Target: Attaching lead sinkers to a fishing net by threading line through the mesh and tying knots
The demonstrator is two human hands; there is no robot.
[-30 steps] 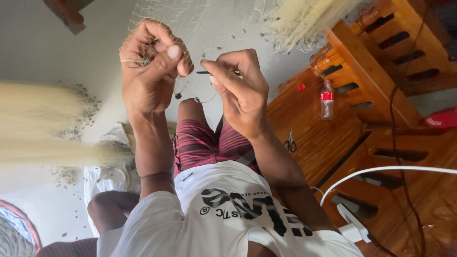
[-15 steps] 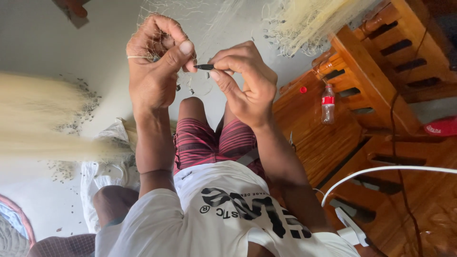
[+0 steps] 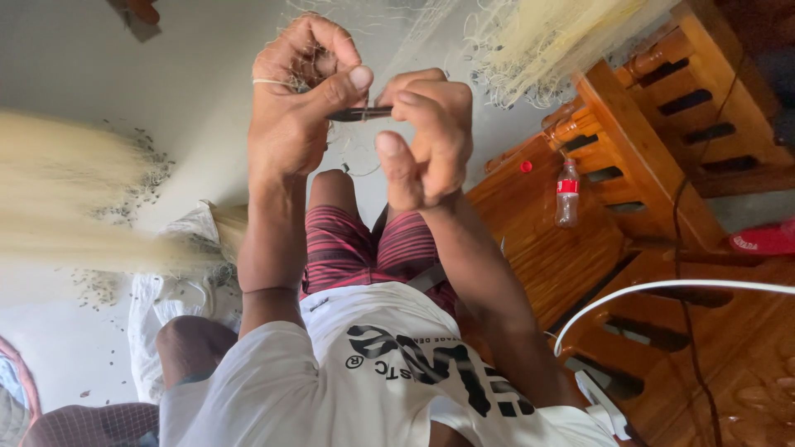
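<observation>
My left hand (image 3: 290, 124) is raised in front of me, fingers closed around fine pale netting (image 3: 310, 58), with a thin thread looped across its back. The thumb presses down at one end of a thin dark netting needle (image 3: 358, 114). My right hand (image 3: 426, 136) pinches the other end of that needle between fingertips and thumb. The two hands almost touch. More pale net (image 3: 538, 37) hangs beyond them at the top. Below the hands are my knees in red striped shorts (image 3: 373, 244).
A wooden bench (image 3: 604, 124) stands at the right, with a plastic bottle (image 3: 566, 192) and a red cap (image 3: 525, 166) on its seat. A white cable (image 3: 662, 287) curves over it. A pale fibre bundle (image 3: 74, 199) and white bag (image 3: 166, 306) lie left.
Both hands have come closer together. My right hand has pushed the dark needle toward the left thumb, and its fingers have curled over it.
</observation>
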